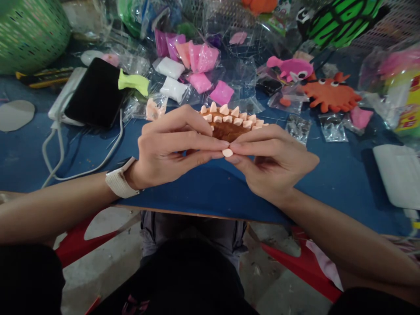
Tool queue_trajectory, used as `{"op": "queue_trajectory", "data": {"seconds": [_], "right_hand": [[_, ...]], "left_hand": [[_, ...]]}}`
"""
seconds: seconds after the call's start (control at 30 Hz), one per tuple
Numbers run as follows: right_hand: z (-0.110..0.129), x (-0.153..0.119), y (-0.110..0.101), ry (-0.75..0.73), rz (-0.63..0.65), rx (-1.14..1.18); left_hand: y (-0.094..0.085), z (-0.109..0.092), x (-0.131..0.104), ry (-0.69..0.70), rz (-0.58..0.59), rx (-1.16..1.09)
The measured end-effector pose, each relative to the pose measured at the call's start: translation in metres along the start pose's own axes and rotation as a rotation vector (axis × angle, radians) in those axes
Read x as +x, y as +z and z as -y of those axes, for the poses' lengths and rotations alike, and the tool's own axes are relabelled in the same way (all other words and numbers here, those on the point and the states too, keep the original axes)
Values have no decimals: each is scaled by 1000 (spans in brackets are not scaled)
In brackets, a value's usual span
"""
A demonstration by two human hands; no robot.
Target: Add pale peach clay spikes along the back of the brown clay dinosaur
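Over the flat blue worktop (pixel 193 197), left hand (pixel 167 146) and right hand (pixel 277 159) pinch a small oval, pale-pink, clay-like piece (pixel 227 152), likely steadying it.

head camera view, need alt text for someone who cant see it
A left hand and a right hand pinch a small pale-pink piece above a blue table. Just beyond sits a brown form with rows of pale-pink spikes; farther back are pink plastic-wrapped packets and an orange crab figure.
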State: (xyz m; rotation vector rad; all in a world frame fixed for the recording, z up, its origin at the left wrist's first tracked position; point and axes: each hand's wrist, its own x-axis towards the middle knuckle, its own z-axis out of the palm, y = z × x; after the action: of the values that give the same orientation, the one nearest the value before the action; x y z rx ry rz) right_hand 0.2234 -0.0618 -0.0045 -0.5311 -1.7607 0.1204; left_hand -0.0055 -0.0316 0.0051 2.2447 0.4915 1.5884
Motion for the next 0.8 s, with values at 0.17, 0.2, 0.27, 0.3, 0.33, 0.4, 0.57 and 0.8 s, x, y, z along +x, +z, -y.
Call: {"op": "queue_trajectory", "data": {"seconds": [0.17,0.2,0.27,0.3,0.33,0.4,0.57,0.8], "right_hand": [[0,0,-1,15,15,2],[0,0,-1,14,13,3],[-1,0,-1,4,5,2],[-2,0,0,-7,0,-1],[-2,0,-1,-17,-5,-8],[-3,0,-1,-36,-11,-37],[-4,2,-2,-96,-11,-98],[-2,3,-6,-80,30,-156]], "left_hand": [[-3,5,0,159,38,54],[-3,5,0,152,41,51],[-3,3,-1,116,23,37],[-3,2,-1,100,16,29],[-3,1,-1,78,16,24],[-3,0,-1,52,30,11],[-3,5,-3,-13,69,-80],[4,0,-3,-290,159,-318]]}}
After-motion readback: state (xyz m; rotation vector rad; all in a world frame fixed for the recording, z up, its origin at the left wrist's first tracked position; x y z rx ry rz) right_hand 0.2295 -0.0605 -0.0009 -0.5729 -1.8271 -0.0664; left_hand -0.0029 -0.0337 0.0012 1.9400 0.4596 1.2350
